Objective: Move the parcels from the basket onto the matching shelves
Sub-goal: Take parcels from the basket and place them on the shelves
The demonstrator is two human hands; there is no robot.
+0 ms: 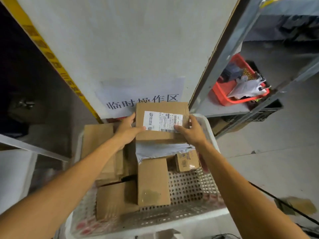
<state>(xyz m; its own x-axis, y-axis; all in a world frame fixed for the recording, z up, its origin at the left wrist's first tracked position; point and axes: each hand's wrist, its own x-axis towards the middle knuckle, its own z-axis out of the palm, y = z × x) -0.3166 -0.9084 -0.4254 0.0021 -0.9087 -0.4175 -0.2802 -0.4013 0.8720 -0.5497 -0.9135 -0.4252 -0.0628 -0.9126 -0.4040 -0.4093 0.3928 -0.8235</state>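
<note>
1. Step in hand, as judged: the box (162,135) is held up label-first so its address can be read and its shelf chosen.
2. Position: the box is off the pile, held over the far end of the white basket (172,219), just above a grey bag (160,150). Other cardboard parcels (152,181) lie in the basket, not yet moved.
3. Left hand (127,131): it grips the box's left edge. The thumb lies flat on the top face and the fingers (132,117) are curled round the side, clamped on the cardboard.
4. Right hand (193,131): it grips the right edge the same way. Its fingers (191,118) are wrapped round the side, and the thumb presses on the corner of the label (163,121).
5. Doing it well: keep the label level and facing the eyes. Slide the right thumb off the printed code so that all of it shows. Keep both hands on opposite edges until the box clears the basket rim.
6. Destinations: a metal shelf (224,109) stands just right of the basket and carries a red tray (224,94). Another shelf (34,149) stands to the left, its contents too dark to read. Which one matches cannot be told.
</note>
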